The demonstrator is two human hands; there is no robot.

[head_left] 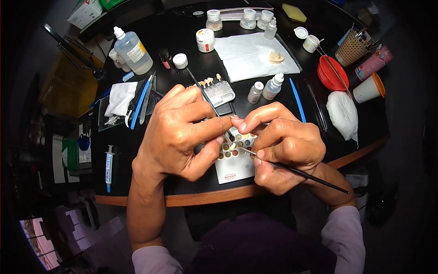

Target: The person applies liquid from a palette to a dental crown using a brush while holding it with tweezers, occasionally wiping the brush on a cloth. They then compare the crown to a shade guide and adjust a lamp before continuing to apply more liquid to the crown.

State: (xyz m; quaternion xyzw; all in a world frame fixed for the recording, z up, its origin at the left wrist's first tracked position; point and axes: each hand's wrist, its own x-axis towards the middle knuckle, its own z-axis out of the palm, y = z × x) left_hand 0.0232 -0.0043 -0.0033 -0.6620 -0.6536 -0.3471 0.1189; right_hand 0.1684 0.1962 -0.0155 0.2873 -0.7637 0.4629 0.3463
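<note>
My left hand (182,132) is closed around a slim dark tool (204,91) that looks like tweezers, its metal end pointing down. At that end sits a small ivory tooth crown (232,147). My right hand (289,148) pinches a fine brush (301,173) with a black handle. The brush tip points left, close beside the crown; I cannot tell whether they touch. Fingertips of both hands meet above the crown. Below them lies a white palette (235,173) with several round wells of coloured material, partly hidden by my hands.
Behind my hands are a shade-tab holder (223,93) and small bottles (273,86). A dental model (276,57) rests on white paper (246,64). A red bowl (332,75) and cup (368,89) stand right; a large bottle (133,52) and paste syringe (109,169) are left.
</note>
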